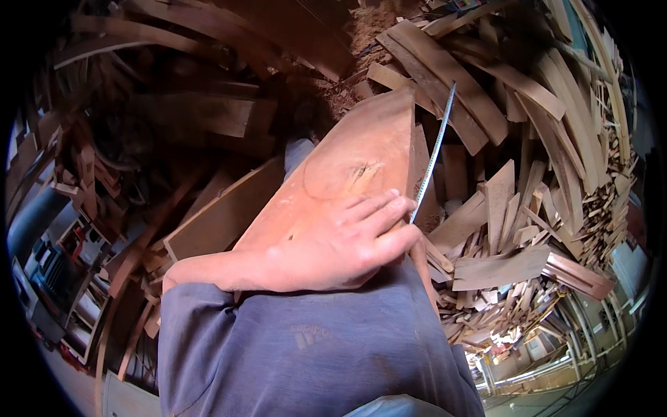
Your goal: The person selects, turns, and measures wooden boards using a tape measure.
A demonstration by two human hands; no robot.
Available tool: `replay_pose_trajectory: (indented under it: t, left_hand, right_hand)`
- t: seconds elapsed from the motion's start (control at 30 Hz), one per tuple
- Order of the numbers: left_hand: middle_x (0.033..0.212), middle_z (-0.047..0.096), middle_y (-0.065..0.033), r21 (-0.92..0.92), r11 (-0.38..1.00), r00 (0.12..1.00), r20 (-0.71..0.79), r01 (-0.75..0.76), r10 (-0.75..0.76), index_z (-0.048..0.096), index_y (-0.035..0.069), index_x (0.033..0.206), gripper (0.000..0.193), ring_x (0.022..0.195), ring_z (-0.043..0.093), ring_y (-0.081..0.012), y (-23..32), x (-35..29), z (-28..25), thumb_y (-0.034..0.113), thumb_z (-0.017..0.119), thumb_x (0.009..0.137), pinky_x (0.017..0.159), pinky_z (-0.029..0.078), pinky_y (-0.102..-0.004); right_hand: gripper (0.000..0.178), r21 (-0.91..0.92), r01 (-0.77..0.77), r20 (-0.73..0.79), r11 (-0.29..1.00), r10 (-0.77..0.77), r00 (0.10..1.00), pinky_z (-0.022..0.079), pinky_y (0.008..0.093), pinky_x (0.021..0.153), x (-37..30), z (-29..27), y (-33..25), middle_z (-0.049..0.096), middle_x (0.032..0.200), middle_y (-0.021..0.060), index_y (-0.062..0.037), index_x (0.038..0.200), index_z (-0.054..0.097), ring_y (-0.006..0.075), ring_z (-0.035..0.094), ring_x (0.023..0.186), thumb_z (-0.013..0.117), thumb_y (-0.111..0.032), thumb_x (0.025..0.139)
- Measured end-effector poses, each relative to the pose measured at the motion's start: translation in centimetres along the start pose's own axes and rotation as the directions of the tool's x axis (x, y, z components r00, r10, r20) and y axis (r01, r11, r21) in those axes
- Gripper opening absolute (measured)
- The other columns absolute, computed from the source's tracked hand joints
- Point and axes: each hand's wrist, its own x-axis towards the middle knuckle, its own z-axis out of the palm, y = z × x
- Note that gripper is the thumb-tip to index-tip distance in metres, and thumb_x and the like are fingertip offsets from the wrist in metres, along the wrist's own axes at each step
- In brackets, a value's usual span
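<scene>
A long reddish-brown wooden board (347, 153), with a dark knot near its middle, slants away from my body. My left hand (354, 233) lies palm down across its near part. Its fingers point right and reach the board's right edge. Between my left thumb and forefinger sits the near part of a tape measure's pale blade (436, 153). The blade runs forward, tilted a little right, along the outside of the board. Only a strip of my right forearm (421, 272) shows beside my shirt. The right hand is hidden below the left hand, and no tape case is visible.
Stacked planks (451, 76) fill the far right, with heaped offcuts (511, 208) nearer. A curved piece of wood (500, 267) lies at the right. On the left, another board (215, 212) leans beside my leg, among dark timber. Sawdust (368, 35) covers the ground ahead.
</scene>
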Motion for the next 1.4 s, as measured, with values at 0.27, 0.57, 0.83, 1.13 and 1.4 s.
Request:
replay_pose_trajectory:
  t: [0.27,0.57,0.83,1.13,1.4]
  left_hand:
    - [0.112,0.062,-0.0137,-0.146,0.967,0.976,0.102,0.207,-0.193,0.056,0.004,0.102,0.033,0.095,0.066,-0.0313,-1.2,1.4,-4.0,-0.008,0.068,0.074,0.079,0.054,-0.0373]
    - [0.145,0.054,-0.0214,-0.306,0.926,0.952,-0.137,0.222,-0.274,0.051,0.009,0.144,0.066,0.134,0.053,-0.0317,-9.5,-0.6,-10.3,0.005,0.078,0.084,0.111,0.045,-0.0471]
    - [0.142,0.056,-0.0244,-0.449,0.862,0.853,-0.329,0.235,-0.405,0.05,0.0,0.138,0.061,0.13,0.056,-0.0326,-14.4,-0.5,-13.8,-0.001,0.071,0.082,0.11,0.045,-0.0428]
    - [0.144,0.056,-0.0178,-0.41,0.804,0.696,-0.416,0.431,-0.586,0.038,-0.004,0.145,0.071,0.129,0.054,-0.0274,-10.0,7.4,-11.9,0.005,0.071,0.082,0.113,0.042,-0.0406]
    - [0.131,0.06,-0.0167,-0.443,0.793,0.747,-0.328,0.419,-0.578,0.045,-0.004,0.142,0.065,0.118,0.061,-0.0258,-8.4,11.3,-10.9,0.002,0.07,0.083,0.104,0.05,-0.0379]
  right_hand:
    - [0.045,-0.121,0.102,-0.031,0.987,-0.106,0.994,0.049,0.0307,0.078,1.9,-0.4,5.8,0.067,0.098,0.0065,-0.0025,0.121,0.067,0.0156,0.061,0.088,0.069,-0.033,0.088]
    - [0.061,0.093,-0.079,0.057,0.993,0.074,0.996,0.049,0.0289,0.077,-6.1,0.0,4.1,0.067,0.099,0.0063,-0.0016,0.134,0.06,0.0148,0.062,0.088,0.073,-0.035,0.085]
    - [0.039,0.212,-0.206,0.23,0.955,0.156,0.961,0.051,0.0287,0.061,-9.6,-1.2,3.6,0.065,0.09,0.0036,-0.0056,0.113,0.066,0.0124,0.063,0.079,0.067,-0.038,0.091]
    - [0.047,0.377,-0.344,0.389,0.86,0.19,0.901,0.05,0.0307,0.05,-1.7,5.9,-2.5,0.067,0.08,0.0058,-0.0126,0.099,0.065,0.0178,0.066,0.066,0.054,-0.058,0.095]
    - [0.048,0.623,-0.335,0.43,0.707,0.048,0.901,0.061,0.0427,0.064,3.2,13.4,-6.2,0.068,0.084,0.0144,-0.0029,0.099,0.063,0.0275,0.068,0.071,0.055,-0.05,0.097]
